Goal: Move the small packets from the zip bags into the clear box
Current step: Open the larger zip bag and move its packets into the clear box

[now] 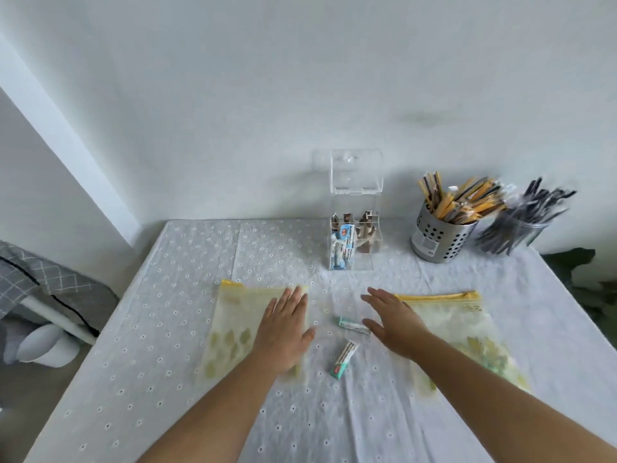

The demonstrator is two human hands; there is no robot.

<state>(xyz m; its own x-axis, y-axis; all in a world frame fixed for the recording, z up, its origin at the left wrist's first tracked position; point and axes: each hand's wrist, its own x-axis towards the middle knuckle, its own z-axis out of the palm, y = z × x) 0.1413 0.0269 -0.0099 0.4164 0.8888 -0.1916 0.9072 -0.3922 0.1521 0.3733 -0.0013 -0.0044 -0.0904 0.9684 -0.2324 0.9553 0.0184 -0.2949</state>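
Two small packets (347, 342) between flat, outspread hands (285, 332).

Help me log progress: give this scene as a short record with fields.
left bag: flat on the cloth
right bag: flat, zip edge away from the person
left hand: open, palm down on left bag
right hand: open, palm down at right bag's left edge
loose packets: two between the hands; the far one by the right thumb
box: lid up, packets inside
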